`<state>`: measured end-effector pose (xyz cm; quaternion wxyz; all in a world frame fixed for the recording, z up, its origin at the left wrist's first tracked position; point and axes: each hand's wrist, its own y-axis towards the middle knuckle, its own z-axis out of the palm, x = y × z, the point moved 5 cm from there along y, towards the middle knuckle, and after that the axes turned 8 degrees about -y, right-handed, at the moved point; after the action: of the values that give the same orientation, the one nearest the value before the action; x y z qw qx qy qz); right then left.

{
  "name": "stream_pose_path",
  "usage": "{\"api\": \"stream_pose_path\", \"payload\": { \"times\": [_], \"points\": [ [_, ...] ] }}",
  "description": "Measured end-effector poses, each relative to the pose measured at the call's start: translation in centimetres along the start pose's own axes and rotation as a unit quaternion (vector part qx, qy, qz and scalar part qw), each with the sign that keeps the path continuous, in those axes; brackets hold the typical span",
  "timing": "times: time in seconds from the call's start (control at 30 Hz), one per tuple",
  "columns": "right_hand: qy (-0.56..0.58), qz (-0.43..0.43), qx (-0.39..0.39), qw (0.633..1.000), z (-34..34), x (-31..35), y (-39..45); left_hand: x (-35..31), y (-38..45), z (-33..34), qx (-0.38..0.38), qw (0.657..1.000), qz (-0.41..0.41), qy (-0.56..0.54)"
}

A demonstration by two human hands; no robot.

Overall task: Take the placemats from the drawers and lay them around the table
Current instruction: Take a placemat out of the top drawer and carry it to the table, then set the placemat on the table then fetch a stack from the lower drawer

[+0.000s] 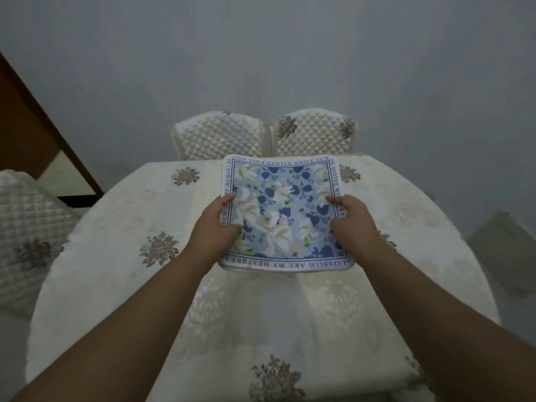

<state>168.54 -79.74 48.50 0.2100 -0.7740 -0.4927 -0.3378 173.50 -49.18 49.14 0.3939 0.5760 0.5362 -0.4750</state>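
Your fingers on the left hand curl over the left edge of the placemat, thumb on top of the print, and the right hand pinches the right edge the same way, so you have it gripped on both sides at about mid-length. The placemat sits over the far half of the table, its near edge lifted a little and casting a shadow; whether its far edge touches the cloth cannot be told.

Expect it to be light and soft. It holds a fairly flat shape between your hands, but the corners round off and the near edge bows, so it would likely sag or fold if you let one side go. Keep both side grips until it is down, then smooth outward from the middle. It looks like fabric, neither fragile nor slippery.

The tablecloth under the placemat is loose and could ruck if you drag, so lower rather than slide. Beyond the placemat's far edge stand two quilted chairs, close to the table rim. Left and right of the placemat the cloth shows only its woven flowers, giving room for more placemats. A third quilted chair stands far to the left of the placemat.
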Motion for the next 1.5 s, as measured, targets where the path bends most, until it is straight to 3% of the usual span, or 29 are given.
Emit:
{"api": "stream_pose_path", "payload": {
  "times": [0.1, 0.2, 0.37, 0.43, 0.5, 0.6, 0.7, 1.1, 1.3, 1.4, 1.5],
  "points": [
    [-0.027, 0.014, 0.047, 0.998, 3.6, -4.6, 3.3, 4.6, 2.8, 1.6, 0.024, 0.998, -0.055, 0.019],
    [-0.096, 0.061, 0.093, 0.989, 7.0, -10.8, 3.9, 11.3, 3.5, 2.6, 0.053, 0.980, -0.112, 0.155],
    [-0.191, 0.070, 0.225, 0.953, 12.6, -18.2, 0.9, 20.5, 2.4, 4.8, 0.130, 0.939, -0.113, 0.298],
    [-0.235, 0.046, 0.203, 0.950, 13.8, -20.0, -0.4, 21.9, 2.1, 5.5, 0.121, 0.923, -0.101, 0.350],
    [-0.243, -0.002, 0.131, 0.961, 14.2, -21.1, -1.3, 22.5, 1.5, 5.7, 0.089, 0.915, -0.073, 0.387],
    [-0.255, -0.076, 0.037, 0.963, 14.7, -21.9, -2.0, 23.4, 0.5, 5.6, 0.023, 0.922, -0.022, 0.385],
    [-0.277, -0.084, 0.009, 0.957, 14.9, -21.5, -2.4, 24.6, -0.5, 5.6, -0.018, 0.925, 0.017, 0.379],
    [-0.312, -0.067, 0.002, 0.948, 15.1, -21.7, -2.9, 25.7, -0.7, 5.7, -0.047, 0.900, 0.053, 0.430],
    [-0.356, -0.072, 0.005, 0.932, 15.4, -21.3, -3.0, 25.1, -1.0, 6.8, -0.047, 0.879, 0.170, 0.444],
    [-0.365, -0.053, 0.039, 0.929, 15.4, -20.8, -3.1, 25.0, -1.0, 6.6, -0.010, 0.892, 0.110, 0.439],
    [-0.387, -0.005, 0.165, 0.907, 15.0, -19.4, -1.2, 24.2, -1.5, 6.8, 0.057, 0.894, 0.034, 0.443]
  ]
}}
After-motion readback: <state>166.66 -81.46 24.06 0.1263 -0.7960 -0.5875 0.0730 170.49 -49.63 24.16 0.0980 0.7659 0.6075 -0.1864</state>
